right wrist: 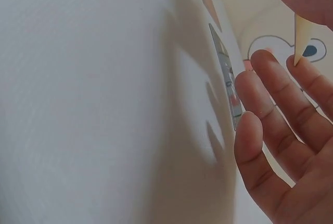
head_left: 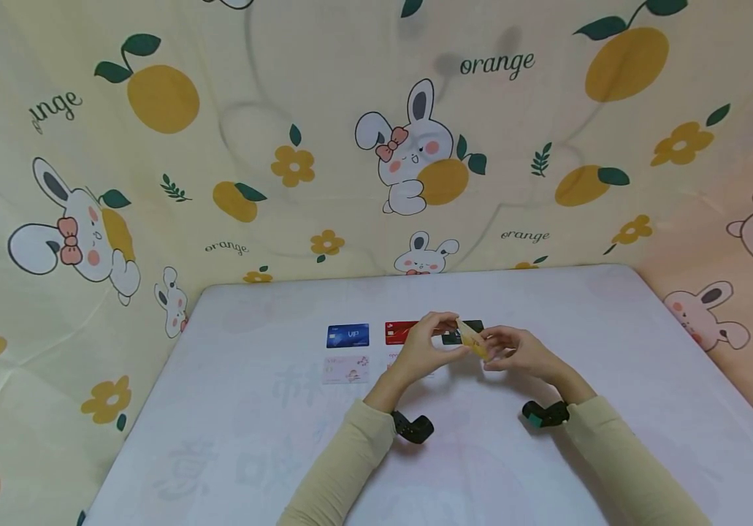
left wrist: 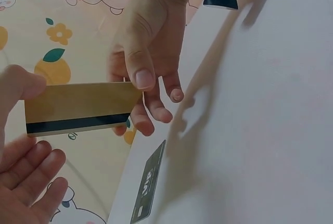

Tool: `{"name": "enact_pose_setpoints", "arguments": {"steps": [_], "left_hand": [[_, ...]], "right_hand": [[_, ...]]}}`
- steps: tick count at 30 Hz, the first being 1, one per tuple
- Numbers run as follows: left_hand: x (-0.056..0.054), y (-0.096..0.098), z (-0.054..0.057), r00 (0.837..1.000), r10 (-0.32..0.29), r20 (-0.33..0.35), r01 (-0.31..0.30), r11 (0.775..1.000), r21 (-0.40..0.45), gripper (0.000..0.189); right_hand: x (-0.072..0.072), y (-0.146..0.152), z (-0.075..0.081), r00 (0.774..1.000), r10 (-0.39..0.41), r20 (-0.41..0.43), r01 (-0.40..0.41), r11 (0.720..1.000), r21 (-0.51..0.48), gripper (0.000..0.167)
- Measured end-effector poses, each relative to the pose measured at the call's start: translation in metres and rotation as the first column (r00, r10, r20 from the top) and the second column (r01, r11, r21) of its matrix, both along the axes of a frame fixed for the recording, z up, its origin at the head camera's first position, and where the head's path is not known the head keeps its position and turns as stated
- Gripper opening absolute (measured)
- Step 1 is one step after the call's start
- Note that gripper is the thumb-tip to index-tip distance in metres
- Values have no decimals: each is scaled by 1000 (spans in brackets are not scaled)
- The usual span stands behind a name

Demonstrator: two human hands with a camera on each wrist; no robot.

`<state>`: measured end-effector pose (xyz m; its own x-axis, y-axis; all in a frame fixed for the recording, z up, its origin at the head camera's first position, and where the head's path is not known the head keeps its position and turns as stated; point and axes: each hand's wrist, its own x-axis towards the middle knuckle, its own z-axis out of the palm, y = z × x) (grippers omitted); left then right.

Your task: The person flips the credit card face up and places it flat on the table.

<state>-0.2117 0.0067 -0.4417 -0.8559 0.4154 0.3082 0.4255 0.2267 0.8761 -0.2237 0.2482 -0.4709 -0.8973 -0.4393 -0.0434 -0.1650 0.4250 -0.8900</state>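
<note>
A gold card (head_left: 472, 340) is held up above the table between the two hands. In the left wrist view its face (left wrist: 78, 101) shows a dark stripe along the lower edge. My left hand (head_left: 423, 349) pinches one end with thumb and fingers. At the opposite end, my right hand (head_left: 519, 352) grips a corner, its thumb on the top edge and its other fingers spread below. The right wrist view catches the card (right wrist: 302, 36) nearly edge-on. Behind the hands lies a dark green VIP card (left wrist: 148, 182), partly covered in the head view.
On the white table (head_left: 251, 438), a blue VIP card (head_left: 348, 335) and a red card (head_left: 399, 332) lie left of the dark one. A pale pink card (head_left: 346, 370) is in front of the blue one; another pink card (head_left: 391, 359) is mostly hidden by the left hand.
</note>
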Motion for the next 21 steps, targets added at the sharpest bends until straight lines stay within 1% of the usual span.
{"name": "enact_pose_setpoints", "arguments": {"steps": [1, 5, 6, 8, 11, 21], "left_hand": [[0, 0, 0, 1000, -2, 4, 2, 1000, 10, 53], [0, -1, -1, 1000, 1, 20, -1, 1000, 1, 54], [-2, -1, -6, 1000, 0, 17, 0, 1000, -4, 54], [-3, -2, -6, 1000, 2, 16, -1, 1000, -24, 54], [-3, -3, -7, 1000, -5, 13, 6, 999, -31, 54], [-3, -4, -11, 1000, 5, 3, -5, 998, -60, 55]], "right_hand": [[0, 0, 1, 1000, -1, 0, 1, 1000, -2, 56], [2, 1, 4, 1000, 1, -3, -1, 1000, -4, 57], [2, 1, 4, 1000, -1, -3, 1, 1000, -1, 57], [2, 2, 4, 1000, -1, -9, 1, 1000, 2, 57], [2, 4, 4, 1000, 0, -16, 0, 1000, 3, 56], [3, 6, 5, 1000, -25, 2, 25, 1000, 12, 58]]}}
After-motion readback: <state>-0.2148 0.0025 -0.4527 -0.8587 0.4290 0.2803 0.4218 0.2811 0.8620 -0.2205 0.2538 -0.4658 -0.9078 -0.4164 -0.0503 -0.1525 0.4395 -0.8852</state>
